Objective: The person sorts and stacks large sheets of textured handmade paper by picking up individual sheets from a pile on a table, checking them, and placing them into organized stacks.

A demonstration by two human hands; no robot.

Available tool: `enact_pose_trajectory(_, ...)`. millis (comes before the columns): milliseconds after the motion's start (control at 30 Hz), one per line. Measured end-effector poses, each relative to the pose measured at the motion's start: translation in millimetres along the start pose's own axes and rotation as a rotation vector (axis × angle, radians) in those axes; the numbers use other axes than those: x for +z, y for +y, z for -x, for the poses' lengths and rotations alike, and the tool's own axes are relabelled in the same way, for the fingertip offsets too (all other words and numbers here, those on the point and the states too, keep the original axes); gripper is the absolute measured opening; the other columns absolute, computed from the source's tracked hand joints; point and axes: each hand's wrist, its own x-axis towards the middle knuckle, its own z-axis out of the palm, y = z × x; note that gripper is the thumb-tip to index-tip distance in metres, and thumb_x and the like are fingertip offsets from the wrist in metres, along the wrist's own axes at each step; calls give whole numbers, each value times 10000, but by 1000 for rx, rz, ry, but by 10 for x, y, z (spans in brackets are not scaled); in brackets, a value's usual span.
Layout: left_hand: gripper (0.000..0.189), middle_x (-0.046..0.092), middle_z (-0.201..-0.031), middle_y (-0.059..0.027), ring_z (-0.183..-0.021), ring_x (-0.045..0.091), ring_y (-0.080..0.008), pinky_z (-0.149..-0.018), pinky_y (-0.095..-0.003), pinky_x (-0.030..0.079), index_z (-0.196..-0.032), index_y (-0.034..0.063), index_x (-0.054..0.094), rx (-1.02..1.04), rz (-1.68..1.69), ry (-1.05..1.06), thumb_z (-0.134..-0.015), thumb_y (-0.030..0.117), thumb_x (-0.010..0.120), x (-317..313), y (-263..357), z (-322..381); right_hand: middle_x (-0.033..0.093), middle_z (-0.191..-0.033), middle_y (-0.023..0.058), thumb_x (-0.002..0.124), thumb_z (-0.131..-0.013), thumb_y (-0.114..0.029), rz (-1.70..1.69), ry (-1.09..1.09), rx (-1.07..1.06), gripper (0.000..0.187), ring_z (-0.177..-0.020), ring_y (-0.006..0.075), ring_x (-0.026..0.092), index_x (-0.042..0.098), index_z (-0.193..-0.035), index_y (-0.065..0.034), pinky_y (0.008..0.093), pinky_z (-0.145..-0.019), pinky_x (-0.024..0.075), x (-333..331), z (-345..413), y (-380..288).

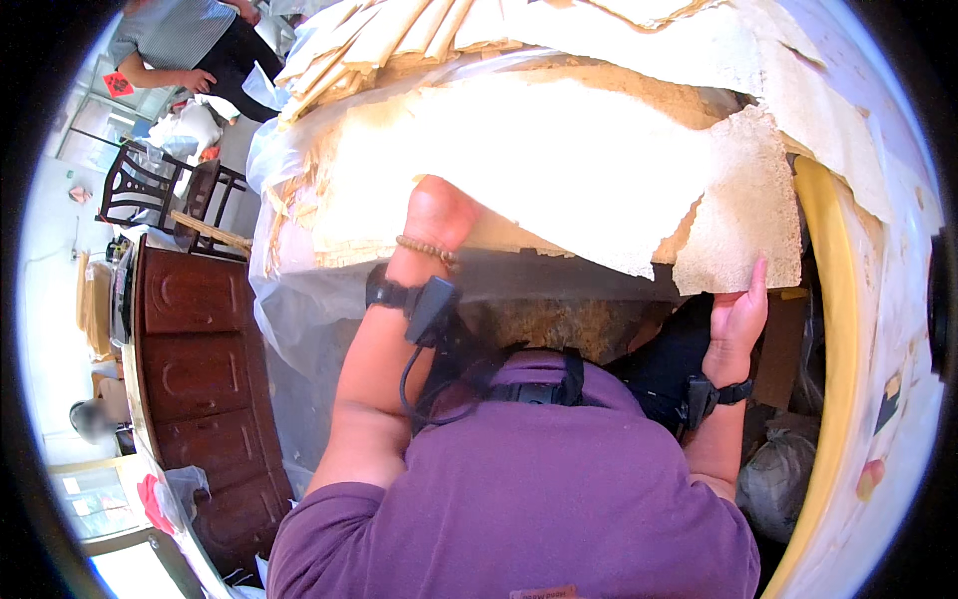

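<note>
A broad, thin cream sheet (748, 195), rough in texture with ragged edges, stretches in front of me. A jagged notch cuts into its near edge towards the right. At the sheet's near right corner, my right hand (737, 318) grips it, thumb lying along the edge and the other fingers hidden beneath. My left hand (441, 210) is at the left part of the pale sheets, wrist bent. Its fingers are hidden, so its grip cannot be made out. Glare washes out the middle of the sheet. Below it, a flat layered stack (344, 247) rests on clear plastic film (299, 299).
Folded strips of similar sheet (404, 37) are piled at the far side. A yellow curved edge (831, 247) runs down the right. To the left stand a dark red wooden cabinet (198, 374) and a dark wooden chair (142, 191). One person (179, 45) stands far left; another (101, 419) is lower left.
</note>
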Motion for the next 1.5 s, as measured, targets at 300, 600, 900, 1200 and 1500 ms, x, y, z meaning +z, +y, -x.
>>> enact_pose_trajectory(300,263,660,-1053,-45,-964,631,-196,-859,-332,550,-1165,52,610,227,-11,218,-928,-61,596,-560,313,-481,541,-1484,150,505,-1095,-297,-17,-30,-3,519,-1340,300,553,422,-1512,0,467,-1115,463,16,0,15)
enact_pose_trajectory(600,290,687,-1205,-141,-1091,654,-282,-963,-407,521,-1182,37,708,998,-1815,811,-896,21,661,-738,1364,596,570,-1457,151,509,-1091,-289,17,10,5,490,-1309,294,583,454,-1487,-6,457,-1085,493,61,42,6)
enact_pose_trajectory(900,706,468,-1565,-143,-1466,413,-334,-1195,-462,346,-1463,110,533,643,-1964,-465,-818,204,804,17,-93,930,649,-1327,177,538,-1077,-277,183,38,-148,444,-1128,277,689,551,-1367,58,419,-922,596,331,207,18)
enact_pose_trajectory(1200,865,452,-1568,-138,-1489,373,-329,-1229,-458,299,-1527,96,428,695,-1881,-730,-782,249,840,373,-538,628,658,-1328,124,506,-1093,-229,557,-225,-405,408,-1159,207,661,582,-1372,58,319,-973,527,1240,629,-97)
enact_pose_trajectory(1500,524,665,-1324,-186,-1172,682,-274,-969,-380,568,-1448,-28,486,-10,-486,133,-1052,313,527,-445,348,671,691,-1193,246,680,-966,-288,1010,-811,-371,524,-1003,327,704,574,-1388,6,390,-888,548,2437,969,769)
